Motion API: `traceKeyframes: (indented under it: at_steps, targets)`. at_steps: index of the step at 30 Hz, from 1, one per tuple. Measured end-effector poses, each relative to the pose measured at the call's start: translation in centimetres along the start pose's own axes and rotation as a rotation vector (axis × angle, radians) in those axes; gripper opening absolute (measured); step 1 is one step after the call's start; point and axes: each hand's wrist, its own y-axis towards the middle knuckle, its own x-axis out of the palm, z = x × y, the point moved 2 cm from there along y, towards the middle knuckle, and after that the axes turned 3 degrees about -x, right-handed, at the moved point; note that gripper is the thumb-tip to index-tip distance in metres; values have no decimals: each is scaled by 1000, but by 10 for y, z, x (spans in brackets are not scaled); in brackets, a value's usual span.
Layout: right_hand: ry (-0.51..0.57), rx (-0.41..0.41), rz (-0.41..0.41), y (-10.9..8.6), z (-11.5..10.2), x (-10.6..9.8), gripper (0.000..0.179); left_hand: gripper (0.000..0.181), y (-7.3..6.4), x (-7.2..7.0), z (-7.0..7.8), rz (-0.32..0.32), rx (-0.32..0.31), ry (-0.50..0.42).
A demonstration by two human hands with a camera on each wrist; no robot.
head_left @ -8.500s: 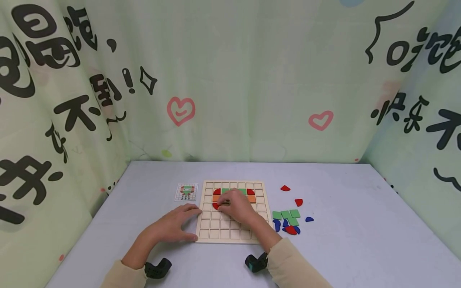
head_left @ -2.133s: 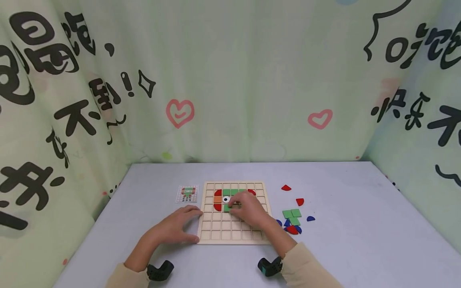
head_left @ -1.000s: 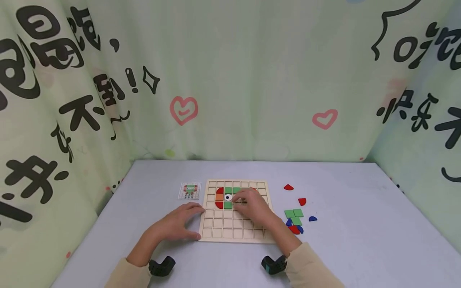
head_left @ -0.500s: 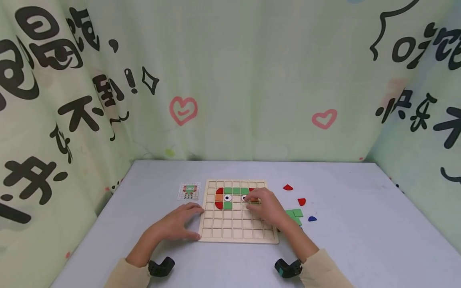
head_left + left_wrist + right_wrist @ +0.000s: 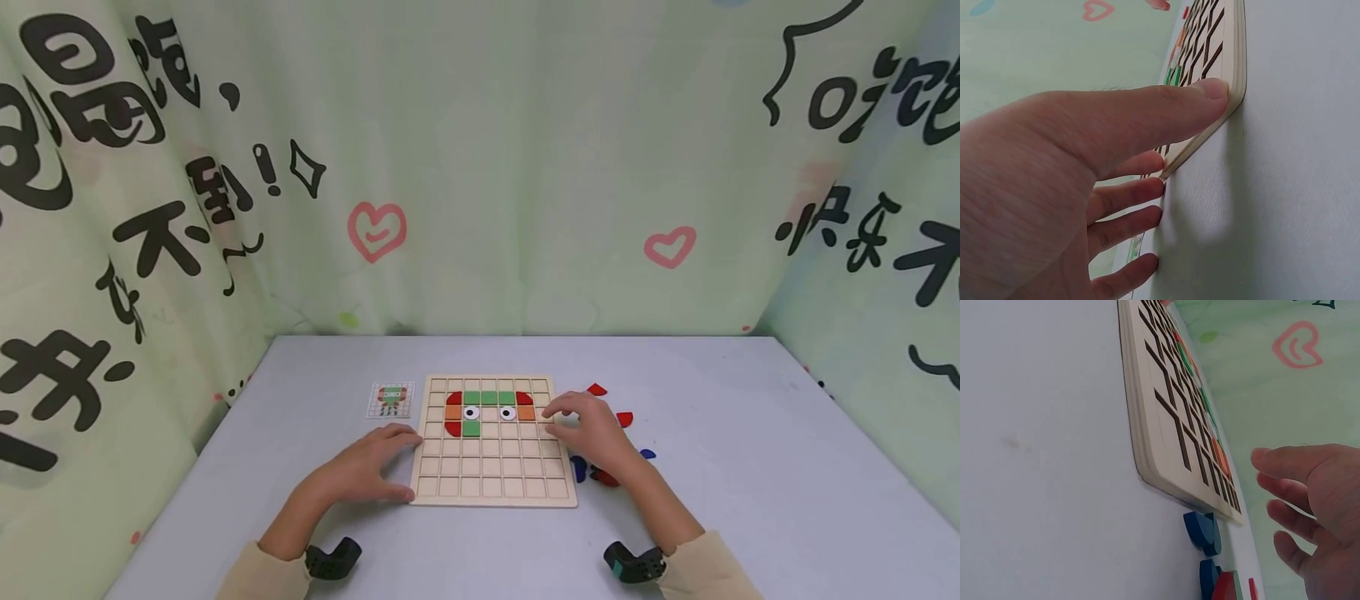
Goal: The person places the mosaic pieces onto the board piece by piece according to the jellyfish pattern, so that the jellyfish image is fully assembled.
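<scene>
Rests left hand [image 5: 363, 468], fingers spread, on the left edge of the grid board [image 5: 491, 471]; hovers right hand [image 5: 596, 429], empty, fingers apart, at its right. Has coloured pieces [image 5: 489, 398] set in upper cells only, leaving lower cells bare and loose pieces [image 5: 578, 468] right of the board.

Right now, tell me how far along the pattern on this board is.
Done, it seems: an unbroken row of red and green tiles, with two eye tiles and two orange tiles below. In hand: the left grip touches the board; the right grip shows no piece. Remaining, probably: the gap between the eyes, the lower row, which has only two tiles, and the loose red pieces and blue pieces beside the board.
</scene>
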Motion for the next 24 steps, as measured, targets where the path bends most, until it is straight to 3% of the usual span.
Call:
traceKeyframes:
  at_steps: [7,16,24]
  targets:
    - [-36,11,22,-9,12,-14,15,73,-1,-2,1,-4,8,-6]
    - [-60,86,-2,-22,30,-29,16,74,-4,1,-2,-12,-8,-2]
    - [-80,92,-11,-34,45,-42,15,74,-1,1,-3,-7,13,-5]
